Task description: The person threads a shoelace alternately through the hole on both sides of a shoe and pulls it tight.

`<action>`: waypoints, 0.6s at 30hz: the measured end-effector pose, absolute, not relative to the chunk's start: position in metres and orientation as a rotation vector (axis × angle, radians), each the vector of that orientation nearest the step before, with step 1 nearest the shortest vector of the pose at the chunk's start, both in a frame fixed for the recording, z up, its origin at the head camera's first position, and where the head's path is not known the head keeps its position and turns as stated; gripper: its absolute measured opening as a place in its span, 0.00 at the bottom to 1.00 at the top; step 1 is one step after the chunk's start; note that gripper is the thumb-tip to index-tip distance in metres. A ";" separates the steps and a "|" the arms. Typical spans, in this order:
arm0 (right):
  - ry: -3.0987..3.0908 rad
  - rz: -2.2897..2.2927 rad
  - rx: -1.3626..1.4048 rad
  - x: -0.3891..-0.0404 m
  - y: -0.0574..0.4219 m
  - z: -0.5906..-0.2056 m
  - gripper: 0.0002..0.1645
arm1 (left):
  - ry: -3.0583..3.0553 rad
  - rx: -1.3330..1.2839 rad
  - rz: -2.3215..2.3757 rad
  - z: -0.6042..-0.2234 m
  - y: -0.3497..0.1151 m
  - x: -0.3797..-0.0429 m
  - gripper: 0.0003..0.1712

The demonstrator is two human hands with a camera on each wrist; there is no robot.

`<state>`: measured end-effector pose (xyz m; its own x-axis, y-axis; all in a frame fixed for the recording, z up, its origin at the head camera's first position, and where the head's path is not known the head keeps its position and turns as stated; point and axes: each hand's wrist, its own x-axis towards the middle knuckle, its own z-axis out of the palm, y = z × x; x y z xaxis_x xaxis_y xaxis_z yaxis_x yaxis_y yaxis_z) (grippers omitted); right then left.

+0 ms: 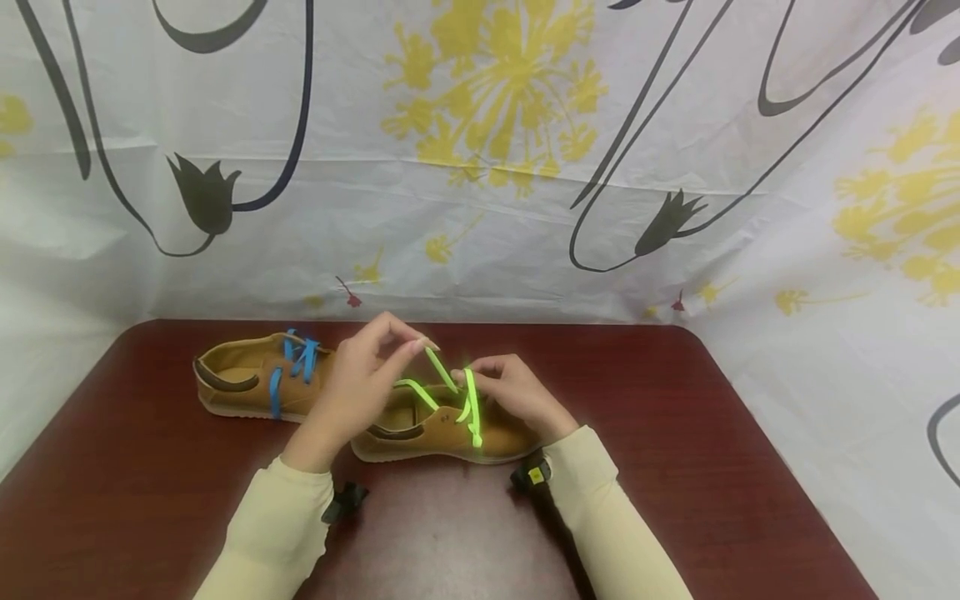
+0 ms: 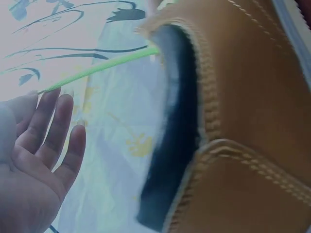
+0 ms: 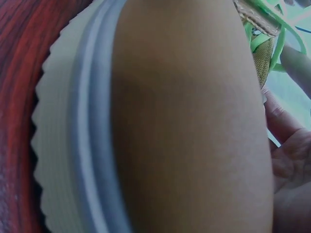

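A tan shoe with bright green laces lies on the table, its toe pointing right. My left hand is raised over the shoe's opening and pinches one end of the green shoelace between thumb and index finger. In the left wrist view the shoelace runs taut from the fingertips to the shoe. At the far side of the lacing, my right hand has thumb and index finger together on the green lace by the eyelets. The right wrist view shows mostly the shoe's side, which hides part of that hand.
A second tan shoe with blue laces lies behind and to the left, partly hidden by my left hand. Both stand on a dark red wooden table. A white patterned cloth hangs behind it.
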<state>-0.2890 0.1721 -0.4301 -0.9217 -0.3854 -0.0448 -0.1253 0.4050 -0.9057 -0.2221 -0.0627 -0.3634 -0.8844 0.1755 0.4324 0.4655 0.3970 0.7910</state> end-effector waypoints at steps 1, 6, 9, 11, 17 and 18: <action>2.415 -1.527 -0.450 -0.289 0.172 -0.430 0.17 | -2.373 -0.553 -1.480 -0.362 -0.063 -0.221 0.07; 2.405 -1.530 -0.451 -0.289 0.173 -0.431 0.17 | -2.301 -0.526 -1.513 -0.354 -0.068 -0.217 0.07; 2.395 -1.536 -0.450 -0.289 0.174 -0.431 0.17 | -2.235 -0.523 -1.572 -0.351 -0.071 -0.216 0.07; 2.382 -1.543 -0.450 -0.289 0.174 -0.431 0.17 | -2.192 -0.528 -1.600 -0.349 -0.072 -0.215 0.07; 2.364 -1.527 -0.459 -0.288 0.175 -0.429 0.17 | -2.128 -0.527 -1.618 -0.344 -0.077 -0.213 0.07; 2.370 -1.518 -0.459 -0.288 0.175 -0.429 0.17 | -2.114 -0.527 -1.620 -0.344 -0.079 -0.212 0.07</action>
<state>-0.2879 0.1748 -0.4292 -0.9077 -0.4139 -0.0694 -0.1100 0.3942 -0.9124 -0.2123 -0.0787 -0.3436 -0.8385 0.0419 0.5433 0.5355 0.2480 0.8073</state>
